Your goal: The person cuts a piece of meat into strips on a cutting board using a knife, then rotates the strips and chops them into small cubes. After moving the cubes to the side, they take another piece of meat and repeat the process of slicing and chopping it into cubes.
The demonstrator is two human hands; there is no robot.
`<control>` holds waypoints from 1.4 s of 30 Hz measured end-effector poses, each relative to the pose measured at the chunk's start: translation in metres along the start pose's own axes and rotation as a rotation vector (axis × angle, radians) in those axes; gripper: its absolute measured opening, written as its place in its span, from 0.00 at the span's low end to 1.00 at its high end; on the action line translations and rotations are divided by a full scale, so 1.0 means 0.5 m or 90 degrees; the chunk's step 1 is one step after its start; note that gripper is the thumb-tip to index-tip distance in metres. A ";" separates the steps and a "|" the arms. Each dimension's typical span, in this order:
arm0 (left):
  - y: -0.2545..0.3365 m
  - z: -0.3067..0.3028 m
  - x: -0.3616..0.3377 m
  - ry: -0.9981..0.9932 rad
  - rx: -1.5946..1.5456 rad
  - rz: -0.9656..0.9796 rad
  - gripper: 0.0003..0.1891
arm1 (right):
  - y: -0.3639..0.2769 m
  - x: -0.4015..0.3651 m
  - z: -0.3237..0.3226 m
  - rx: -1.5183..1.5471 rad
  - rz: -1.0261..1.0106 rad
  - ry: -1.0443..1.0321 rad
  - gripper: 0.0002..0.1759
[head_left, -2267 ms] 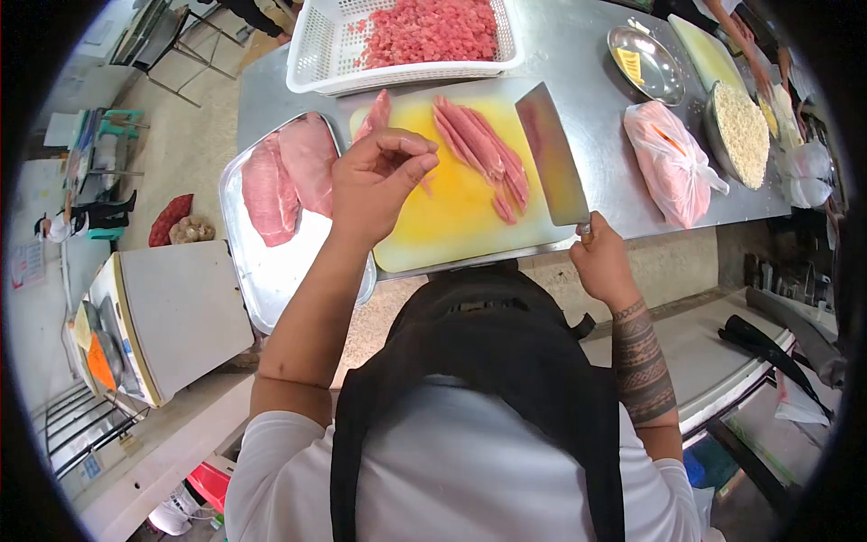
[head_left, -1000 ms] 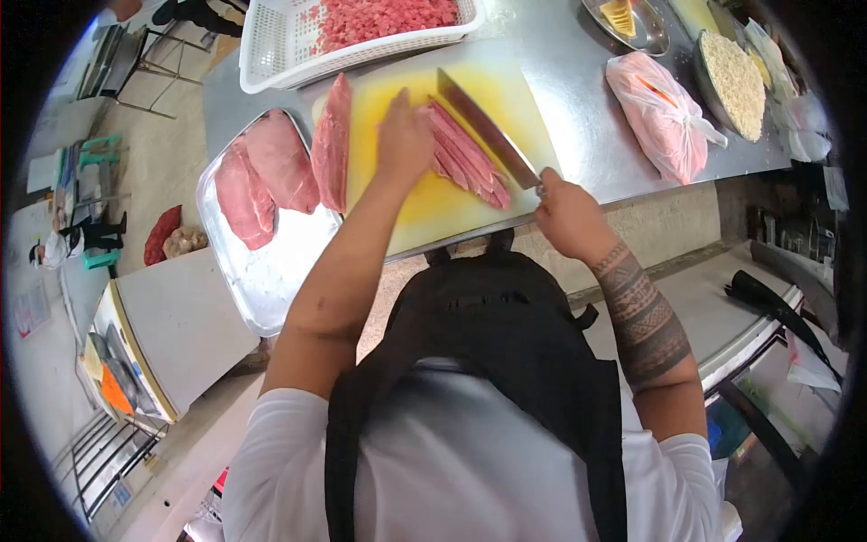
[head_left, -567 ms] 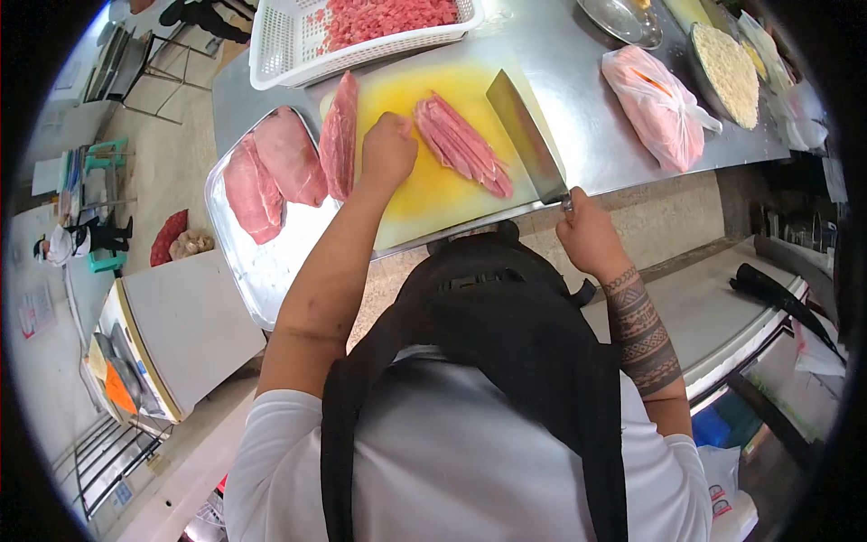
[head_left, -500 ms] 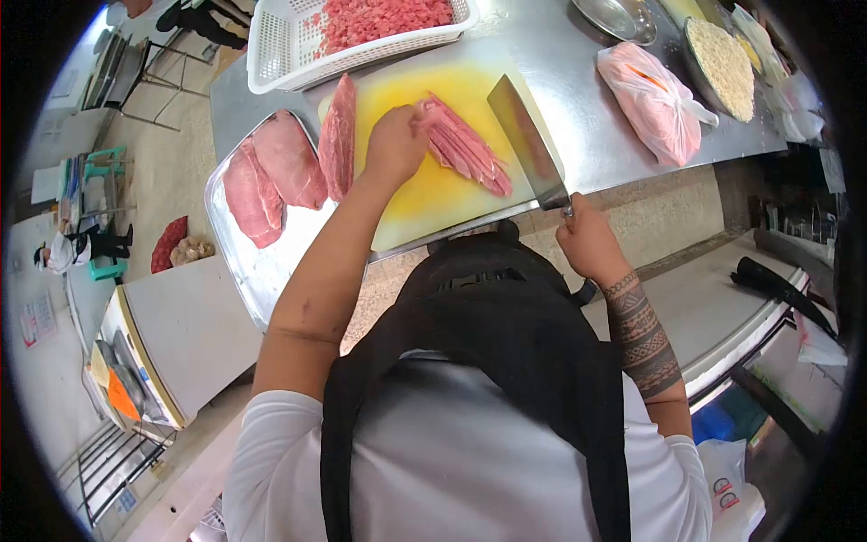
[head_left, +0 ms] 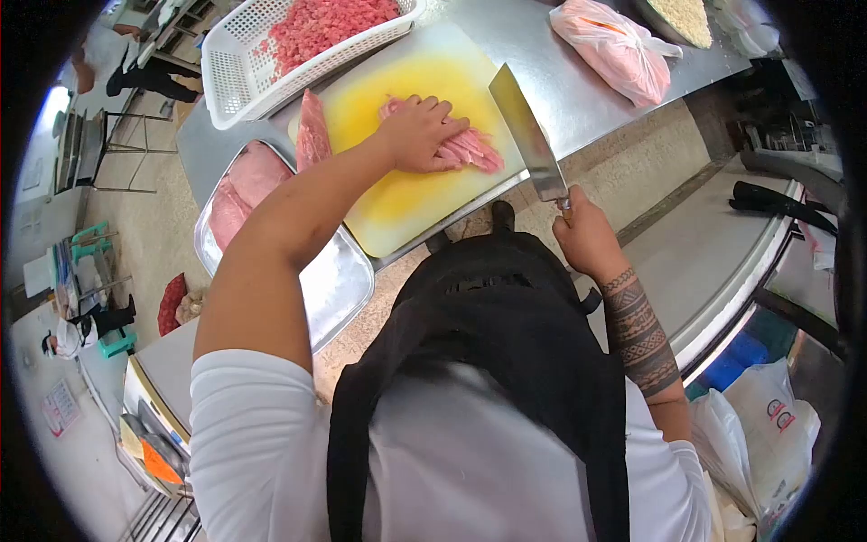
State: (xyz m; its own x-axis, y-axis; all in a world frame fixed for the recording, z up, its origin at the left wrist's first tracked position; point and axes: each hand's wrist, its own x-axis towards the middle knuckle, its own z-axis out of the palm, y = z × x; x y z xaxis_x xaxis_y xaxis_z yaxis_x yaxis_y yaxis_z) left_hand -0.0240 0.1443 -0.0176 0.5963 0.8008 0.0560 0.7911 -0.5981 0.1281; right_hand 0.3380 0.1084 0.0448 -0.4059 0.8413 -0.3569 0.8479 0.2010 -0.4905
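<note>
My left hand (head_left: 422, 134) lies over a bundle of sliced meat strips (head_left: 476, 152), its fingers curled onto them. The strips rest on a yellow-stained white cutting board (head_left: 393, 230), their lower right ends sticking out from under my hand. In my right hand (head_left: 587, 233) is the handle of a cleaver (head_left: 531, 131), its broad blade raised at the board's right edge, apart from the meat. A long uncut piece of meat (head_left: 312, 131) stands at the board's left edge. Beside it, larger meat slabs (head_left: 242, 190) lie in a metal tray (head_left: 348, 280), partly hidden by my left arm.
Behind the board, a white perforated basket (head_left: 219, 86) holds diced meat (head_left: 330, 32). A tied plastic bag of pink contents (head_left: 614, 54) and a bowl of pale crumbs (head_left: 684, 20) are on the steel table (head_left: 506, 36). Other people are in the background at left.
My left hand has moved from the strips' upper left end to lie across their middle. The cleaver stays in my right hand. The view has shifted, moving the table items up and left.
</note>
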 end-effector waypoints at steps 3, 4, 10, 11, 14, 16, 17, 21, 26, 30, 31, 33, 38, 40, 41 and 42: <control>0.070 0.010 -0.054 0.016 -0.002 -0.146 0.36 | 0.004 -0.016 0.005 0.022 -0.018 0.022 0.16; 0.101 0.008 -0.072 0.020 0.003 -0.238 0.36 | 0.006 -0.014 0.006 0.035 -0.034 0.033 0.15; 0.178 0.035 -0.069 0.097 0.066 -0.669 0.36 | 0.005 0.005 0.003 0.081 -0.021 0.021 0.15; 0.169 0.035 -0.060 0.099 0.056 -0.691 0.37 | 0.002 0.011 0.000 0.076 -0.033 0.028 0.15; 0.189 0.010 -0.060 0.219 0.105 -0.572 0.32 | -0.009 0.033 -0.015 0.053 -0.068 0.037 0.16; 0.202 0.003 -0.061 0.263 0.108 -0.419 0.27 | -0.013 0.040 -0.017 0.041 -0.078 0.031 0.17; 0.215 0.006 -0.048 0.253 0.078 -0.345 0.24 | -0.010 0.043 -0.010 0.037 -0.079 0.031 0.17; 0.244 0.046 0.011 0.084 -0.063 -0.268 0.18 | 0.005 0.058 0.010 0.030 -0.109 0.043 0.18; 0.188 -0.015 0.063 0.067 -0.023 -0.444 0.13 | 0.008 0.049 -0.007 0.037 -0.122 0.030 0.17; 0.062 0.068 0.005 0.212 -0.458 -0.477 0.15 | -0.001 0.051 -0.013 -0.022 -0.136 0.024 0.16; 0.052 0.054 -0.007 0.185 -0.463 -0.456 0.17 | -0.009 0.053 -0.015 -0.040 -0.145 0.027 0.16; 0.027 0.013 -0.003 -0.090 -0.044 -0.385 0.21 | -0.036 0.054 -0.017 -0.082 -0.173 0.026 0.15; 0.099 0.042 0.011 0.090 -0.029 -0.548 0.21 | -0.103 0.056 0.019 -0.156 -0.193 -0.037 0.15; 0.123 0.037 0.012 0.157 -0.017 -0.547 0.15 | -0.117 0.055 0.018 -0.107 -0.179 -0.033 0.14; 0.121 0.042 0.010 0.187 0.014 -0.520 0.14 | -0.121 0.053 0.016 -0.084 -0.171 -0.032 0.14; 0.117 0.046 0.009 0.218 0.046 -0.492 0.13 | -0.119 0.057 0.014 -0.066 -0.163 -0.028 0.15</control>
State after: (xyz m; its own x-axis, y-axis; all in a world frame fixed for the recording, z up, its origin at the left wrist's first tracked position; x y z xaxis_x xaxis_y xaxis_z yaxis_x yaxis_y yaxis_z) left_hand 0.0281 0.1122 -0.0327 -0.1810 0.9438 0.2766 0.9730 0.1308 0.1903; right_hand 0.2736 0.1167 0.0583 -0.6246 0.7339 -0.2670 0.7447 0.4568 -0.4865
